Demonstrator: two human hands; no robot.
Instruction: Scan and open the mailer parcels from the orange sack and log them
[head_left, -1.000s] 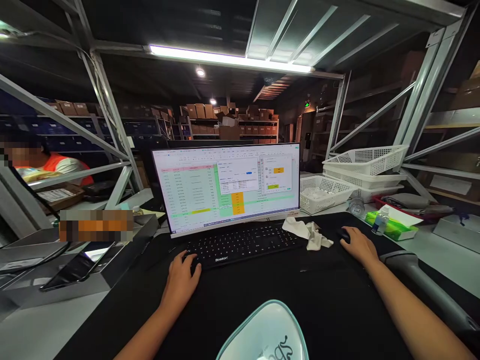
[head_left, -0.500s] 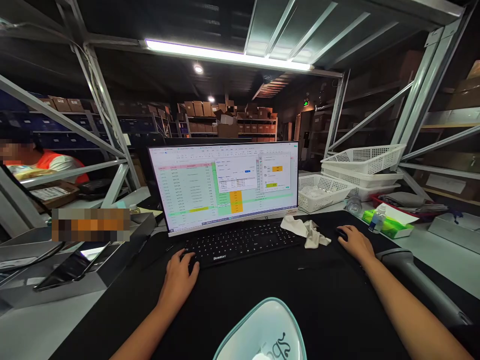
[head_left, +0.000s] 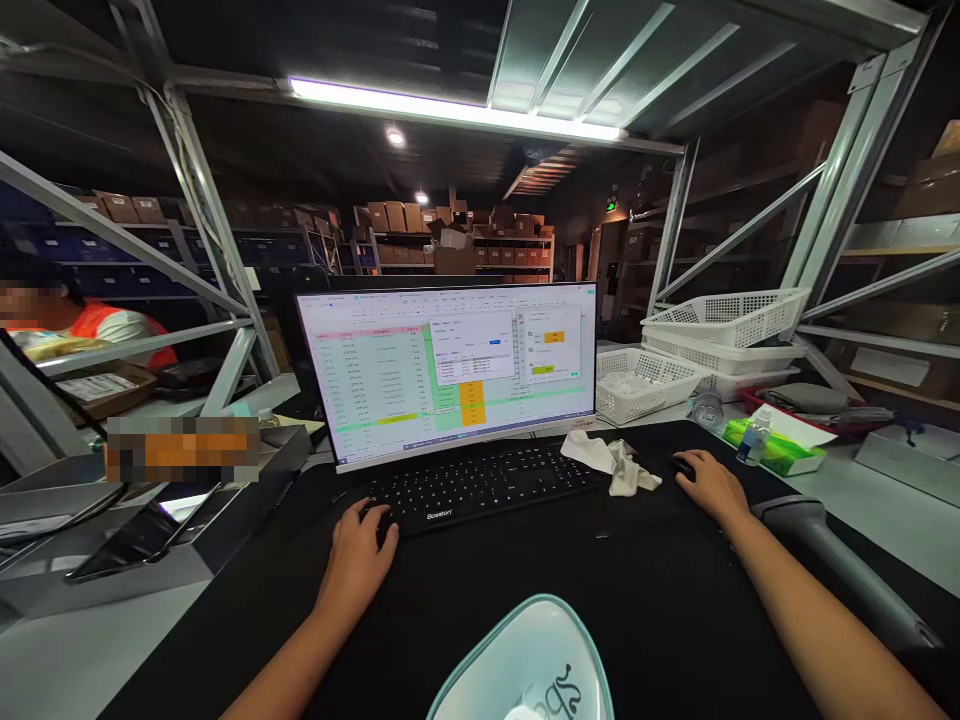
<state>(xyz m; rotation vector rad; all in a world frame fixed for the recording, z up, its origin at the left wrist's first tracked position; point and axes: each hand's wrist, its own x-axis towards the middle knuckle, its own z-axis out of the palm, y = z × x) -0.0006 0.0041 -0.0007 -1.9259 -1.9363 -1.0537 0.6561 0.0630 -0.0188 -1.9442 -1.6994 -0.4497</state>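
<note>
My left hand [head_left: 358, 556] rests at the left front corner of a black keyboard [head_left: 480, 482], fingers curled over the nearest keys. My right hand [head_left: 710, 486] lies cupped over a black mouse [head_left: 681, 465] on the dark desk mat [head_left: 525, 570]. A monitor [head_left: 450, 368] behind the keyboard shows a spreadsheet with green, orange and yellow cells and dialog boxes. A crumpled white cloth [head_left: 613, 462] lies between keyboard and mouse.
White mesh baskets [head_left: 720, 340] are stacked at the right, with a water bottle [head_left: 706, 411] and a green tissue pack [head_left: 776, 450] beside them. A grey handheld scanner [head_left: 832, 560] lies by my right forearm. A phone [head_left: 142, 535] sits left. Another person in orange [head_left: 90, 330] works beyond the rack.
The view has shifted slightly between the oldest frame and now. Both hands stay where they were on the keyboard and mouse.
</note>
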